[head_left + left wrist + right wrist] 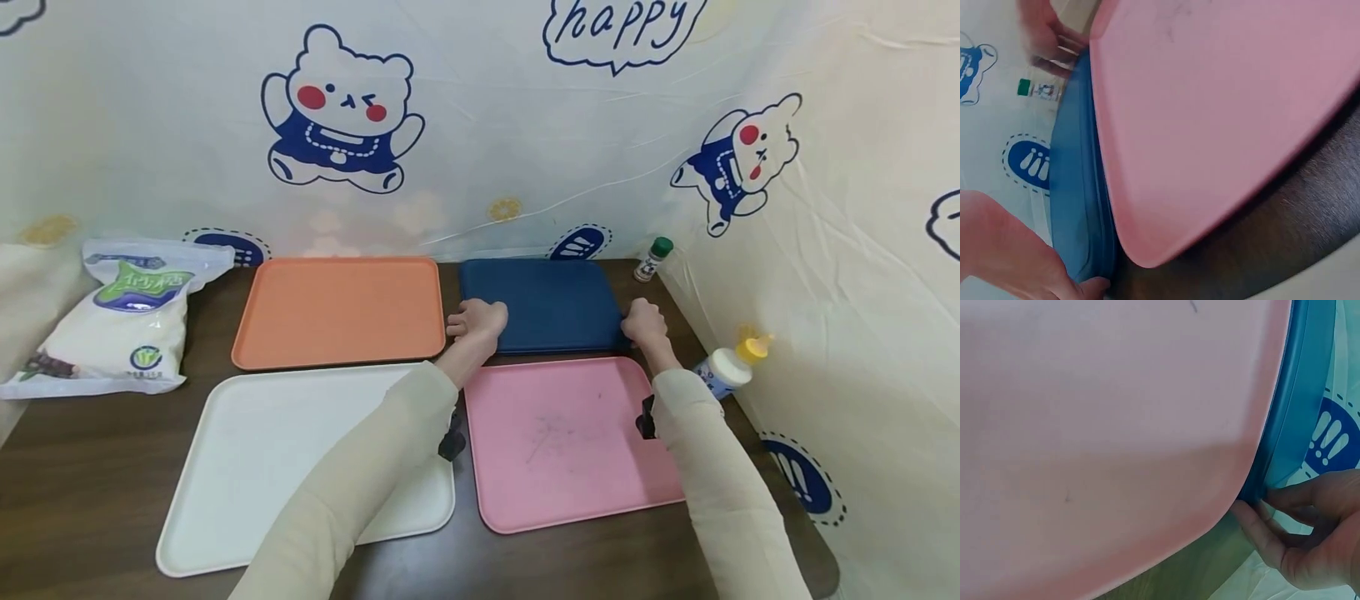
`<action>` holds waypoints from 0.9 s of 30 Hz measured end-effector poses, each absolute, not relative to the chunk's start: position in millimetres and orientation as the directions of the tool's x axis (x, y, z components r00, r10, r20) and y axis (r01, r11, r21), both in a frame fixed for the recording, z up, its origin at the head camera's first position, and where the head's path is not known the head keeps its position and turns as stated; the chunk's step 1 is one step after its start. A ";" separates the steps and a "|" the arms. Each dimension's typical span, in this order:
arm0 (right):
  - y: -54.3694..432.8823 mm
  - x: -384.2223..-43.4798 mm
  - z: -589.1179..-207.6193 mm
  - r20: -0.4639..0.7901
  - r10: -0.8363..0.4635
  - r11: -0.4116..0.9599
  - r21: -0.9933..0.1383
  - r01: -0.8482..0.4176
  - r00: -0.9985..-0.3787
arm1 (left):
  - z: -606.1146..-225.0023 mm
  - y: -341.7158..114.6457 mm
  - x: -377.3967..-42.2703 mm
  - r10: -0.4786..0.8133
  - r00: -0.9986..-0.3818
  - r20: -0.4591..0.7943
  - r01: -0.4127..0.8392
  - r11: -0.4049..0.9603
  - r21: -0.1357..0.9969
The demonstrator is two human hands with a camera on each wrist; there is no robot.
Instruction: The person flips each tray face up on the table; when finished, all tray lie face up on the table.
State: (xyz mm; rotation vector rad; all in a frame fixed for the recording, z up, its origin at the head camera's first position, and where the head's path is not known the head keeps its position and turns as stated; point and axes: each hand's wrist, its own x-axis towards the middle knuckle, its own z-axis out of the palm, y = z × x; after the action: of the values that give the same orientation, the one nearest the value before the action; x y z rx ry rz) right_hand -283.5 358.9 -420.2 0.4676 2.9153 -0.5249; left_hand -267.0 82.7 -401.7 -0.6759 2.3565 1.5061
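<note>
A dark blue tray [547,304] lies at the back right, against the cloth backdrop. My left hand [478,323] grips its left side near the front corner, with the thumb on the edge in the left wrist view. At the right front corner my right hand [645,323] pinches the rim between thumb and fingers [1260,534], as the right wrist view shows. Directly in front of the blue tray is a pink tray [562,433], its back edge close along the blue one's front edge. Faint dark scratches mark the pink surface.
An orange tray [341,312] and a white tray [300,458] lie on the left, the white one partly under my left sleeve. A filled plastic bag [120,325] stands far left. A green-capped bottle [654,258] and a yellow-capped bottle [726,371] stand near the right-hand cloth.
</note>
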 end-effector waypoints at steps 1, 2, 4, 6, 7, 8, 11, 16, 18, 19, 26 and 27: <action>358.1 -284.1 -419.9 -0.195 0.274 0.891 -0.316 0.325 -0.942 | -400.2 80.4 -266.7 -0.241 -0.854 -0.461 -0.519 0.332 0.788; 357.5 -284.6 -419.5 -0.198 0.272 0.892 -0.313 0.324 -0.942 | -398.2 77.9 -266.1 -0.238 -0.853 -0.464 -0.519 0.311 0.796; 357.2 -285.6 -418.6 -0.206 0.270 0.895 -0.308 0.324 -0.941 | -393.4 72.5 -265.0 -0.231 -0.853 -0.467 -0.516 0.247 0.820; 357.5 -285.8 -417.1 -0.214 0.267 0.894 -0.308 0.325 -0.940 | -387.9 66.8 -263.9 -0.214 -0.860 -0.463 -0.498 0.163 0.852; 358.2 -285.9 -416.4 -0.218 0.267 0.893 -0.311 0.326 -0.939 | -385.1 64.1 -263.7 -0.200 -0.865 -0.460 -0.487 0.122 0.865; 358.9 -286.0 -415.7 -0.225 0.263 0.890 -0.317 0.326 -0.938 | -382.9 61.6 -264.7 -0.191 -0.871 -0.452 -0.473 0.082 0.877; 360.2 -286.3 -414.3 -0.256 0.231 0.876 -0.365 0.316 -0.938 | -374.0 54.1 -265.3 -0.178 -0.883 -0.434 -0.435 -0.037 0.900; 358.8 -288.2 -415.3 -0.293 0.172 0.827 -0.475 0.299 -0.941 | -358.4 40.0 -263.1 -0.133 -0.908 -0.398 -0.375 -0.167 0.912; 354.6 -287.9 -415.9 -0.286 0.156 0.809 -0.512 0.289 -0.945 | -350.0 32.0 -260.8 -0.083 -0.918 -0.387 -0.361 -0.224 0.905; 351.7 -287.6 -416.2 -0.283 0.144 0.795 -0.537 0.281 -0.948 | -345.4 27.7 -259.7 -0.054 -0.923 -0.381 -0.356 -0.256 0.899; 309.9 -283.9 -414.9 -0.358 0.001 0.625 -0.729 0.280 -0.934 | -300.6 6.7 -258.2 0.041 -0.933 -0.357 -0.337 -0.438 0.833; 301.9 -283.5 -415.2 -0.371 -0.020 0.607 -0.742 0.283 -0.928 | -293.1 5.4 -258.1 0.044 -0.936 -0.349 -0.330 -0.449 0.830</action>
State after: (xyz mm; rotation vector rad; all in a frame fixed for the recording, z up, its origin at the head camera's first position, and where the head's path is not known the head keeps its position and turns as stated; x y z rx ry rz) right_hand -283.5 301.9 -415.2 0.2123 2.4939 -1.2381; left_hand -258.1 5.4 -293.1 -0.4106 1.5060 2.4660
